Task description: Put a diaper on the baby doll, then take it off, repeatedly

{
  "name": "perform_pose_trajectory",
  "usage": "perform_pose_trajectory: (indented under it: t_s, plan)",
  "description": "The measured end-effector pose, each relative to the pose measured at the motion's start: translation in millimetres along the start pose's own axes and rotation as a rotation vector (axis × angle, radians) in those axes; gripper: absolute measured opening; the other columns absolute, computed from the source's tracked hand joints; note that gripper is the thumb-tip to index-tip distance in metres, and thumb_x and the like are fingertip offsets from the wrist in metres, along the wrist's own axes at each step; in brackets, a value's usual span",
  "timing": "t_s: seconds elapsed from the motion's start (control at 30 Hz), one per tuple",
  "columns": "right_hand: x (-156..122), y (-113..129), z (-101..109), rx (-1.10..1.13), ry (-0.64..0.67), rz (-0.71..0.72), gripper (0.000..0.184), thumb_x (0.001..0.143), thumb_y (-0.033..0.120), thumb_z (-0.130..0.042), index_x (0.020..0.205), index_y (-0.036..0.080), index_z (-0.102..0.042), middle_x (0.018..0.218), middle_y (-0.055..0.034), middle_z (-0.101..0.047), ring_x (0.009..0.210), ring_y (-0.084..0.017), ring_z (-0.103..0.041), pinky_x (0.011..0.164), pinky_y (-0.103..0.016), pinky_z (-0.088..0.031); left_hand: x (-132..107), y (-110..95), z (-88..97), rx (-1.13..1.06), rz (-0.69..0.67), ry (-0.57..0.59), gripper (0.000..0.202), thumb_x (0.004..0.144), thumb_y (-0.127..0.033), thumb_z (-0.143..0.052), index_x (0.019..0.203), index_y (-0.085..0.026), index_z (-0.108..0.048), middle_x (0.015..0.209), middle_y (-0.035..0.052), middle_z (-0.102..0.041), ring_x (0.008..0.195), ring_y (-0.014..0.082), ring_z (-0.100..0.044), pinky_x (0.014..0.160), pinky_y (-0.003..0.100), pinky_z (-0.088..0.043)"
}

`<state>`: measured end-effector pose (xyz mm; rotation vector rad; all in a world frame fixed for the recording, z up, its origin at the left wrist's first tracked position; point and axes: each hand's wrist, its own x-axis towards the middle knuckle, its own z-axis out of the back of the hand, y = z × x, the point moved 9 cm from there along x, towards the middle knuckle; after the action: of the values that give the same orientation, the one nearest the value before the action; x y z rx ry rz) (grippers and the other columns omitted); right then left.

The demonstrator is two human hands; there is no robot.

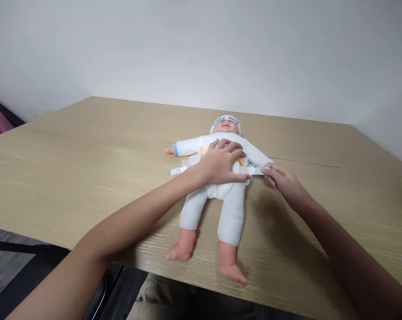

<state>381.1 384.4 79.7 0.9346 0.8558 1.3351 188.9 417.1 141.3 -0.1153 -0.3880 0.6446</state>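
a baby doll [230, 209] in a white suit lies on its back near the middle of a pale wooden table [87, 151], head away from the wearer of the camera and bare feet toward the near edge, as a person works a diaper [240, 164] around its waist

the left hand [221, 164] lies flat on the doll's belly, fingers spread wide and pressing the front of the diaper down, gripping nothing; the right hand [283, 180], just beside the doll's hip, pinches the end of the right tab [256, 170] between thumb and fingertips, the strip drawn out straight from the diaper

as far as the view shows, the diaper is already under and over the doll's middle and held in place, which looks like the greater part of the work; neither side appears fastened, with the right tab held clear of the front panel and the left tab [178, 170] lying loose on the table beside the doll's outstretched arm; whether any part under the left palm is stuck down cannot be told

by count: one doll, one diaper, two tabs, one printed cap [225, 120] on the doll's head, two bare feet, two hands at work, both the person's own, and one table set against a plain white wall [201, 44]
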Motion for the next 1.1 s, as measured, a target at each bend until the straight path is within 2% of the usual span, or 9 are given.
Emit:
perform_pose_trajectory:
  t_s: [0.27, 0.43, 0.53, 0.63, 0.7, 0.8, 0.9, 1.03, 1.1]
  plan:
    - [30.6, 34.4, -49.8, 0.003, 0.028, 0.063, 0.041, 0.095, 0.057, -0.068, 0.075, 0.026, -0.05, 0.067, 0.0037, -0.05, 0.066, -0.015, -0.046, 0.066, -0.031, -0.042, 1.0, -0.8, -1.4, 0.021, -0.017, -0.048, 0.053, 0.096, -0.056, -0.073, 0.136, -0.022, -0.074, 0.159, 0.0101, -0.066, 0.147, 0.041, -0.05, 0.125, 0.059, -0.04]
    - [16.6, 34.3, -52.4, -0.017, -0.069, 0.136, 0.044, 0.093, 0.069, -0.069, 0.097, 0.027, -0.059, 0.081, -0.0002, -0.064, 0.073, -0.02, -0.061, 0.066, -0.034, -0.053, 1.4, 1.2, -5.0, 0.0, -0.022, -0.058, 0.051, 0.092, -0.053, -0.077, 0.134, -0.024, -0.073, 0.155, 0.0097, -0.067, 0.145, 0.0419, -0.05, 0.126, 0.063, -0.038]
    - [-11.3, 44.2, -45.7, -0.162, -0.201, 0.331, 0.038, 0.104, 0.06, -0.062, 0.12, 0.025, -0.067, 0.115, -0.0112, -0.075, 0.101, -0.028, -0.072, 0.09, -0.044, -0.063, 1.4, 2.7, -6.4, -0.021, -0.033, -0.057, 0.054, 0.094, -0.058, -0.076, 0.136, -0.024, -0.072, 0.154, 0.0108, -0.067, 0.145, 0.0425, -0.05, 0.126, 0.064, -0.037]
    - [-34.9, 55.1, -54.0, -0.358, -0.193, 0.57, 0.044, 0.113, 0.047, -0.049, 0.147, 0.024, -0.066, 0.152, -0.0164, -0.068, 0.143, -0.034, -0.062, 0.124, -0.057, -0.05, 1.4, 4.9, -6.1, -0.048, -0.045, -0.051, 0.061, 0.096, -0.063, -0.075, 0.141, -0.023, -0.069, 0.154, 0.013, -0.067, 0.145, 0.0425, -0.051, 0.124, 0.062, -0.04]
    - [-40.6, 55.2, -61.9, -0.438, -0.13, 0.664, 0.052, 0.115, 0.044, -0.046, 0.161, 0.024, -0.058, 0.164, -0.0158, -0.062, 0.156, -0.035, -0.054, 0.132, -0.06, -0.041, 0.9, 6.7, -3.3, -0.087, -0.056, -0.049, 0.062, 0.095, -0.06, -0.076, 0.144, -0.023, -0.067, 0.154, 0.0129, -0.068, 0.145, 0.0415, -0.053, 0.122, 0.059, -0.043]
    - [-40.5, 53.1, -64.7, -0.477, -0.088, 0.728, 0.056, 0.116, 0.041, -0.045, 0.168, 0.023, -0.053, 0.169, -0.0144, -0.059, 0.158, -0.033, -0.052, 0.133, -0.059, -0.041, -3.9, 12.3, 5.8, -0.229, -0.089, -0.069, 0.057, 0.1, -0.057, -0.072, 0.146, -0.023, -0.065, 0.152, 0.012, -0.07, 0.144, 0.0377, -0.057, 0.123, 0.054, -0.046]
    - [-40.2, 53.7, -63.5, -0.489, -0.086, 0.753, 0.055, 0.117, 0.04, -0.044, 0.168, 0.022, -0.054, 0.168, -0.0141, -0.06, 0.157, -0.032, -0.053, 0.133, -0.057, -0.042, -19.1, 34.4, 16.0, -0.431, -0.069, -0.147, 0.053, 0.109, -0.056, -0.06, 0.148, -0.021, -0.064, 0.151, 0.0123, -0.071, 0.141, 0.0319, -0.064, 0.121, 0.047, -0.049]
    - [-41.0, 56.8, -61.5, -0.522, -0.099, 0.713, 0.054, 0.118, 0.042, -0.039, 0.165, 0.023, -0.057, 0.166, -0.0137, -0.063, 0.155, -0.032, -0.056, 0.131, -0.057, -0.043, -60.0, 94.3, 17.7, -0.508, 0.102, -0.301, 0.045, 0.112, -0.053, -0.052, 0.14, -0.021, -0.067, 0.147, 0.0123, -0.072, 0.134, 0.0285, -0.067, 0.12, 0.044, -0.05]
    - [-41.1, 62.6, -59.1, -0.533, -0.136, 0.693, 0.051, 0.117, 0.043, -0.039, 0.159, 0.025, -0.062, 0.16, -0.0132, -0.067, 0.15, -0.033, -0.059, 0.128, -0.058, -0.045, -81.9, 124.4, 10.2, -0.502, 0.212, -0.299, 0.043, 0.111, -0.054, -0.054, 0.134, -0.02, -0.068, 0.141, 0.0131, -0.074, 0.126, 0.0282, -0.069, 0.117, 0.045, -0.052]
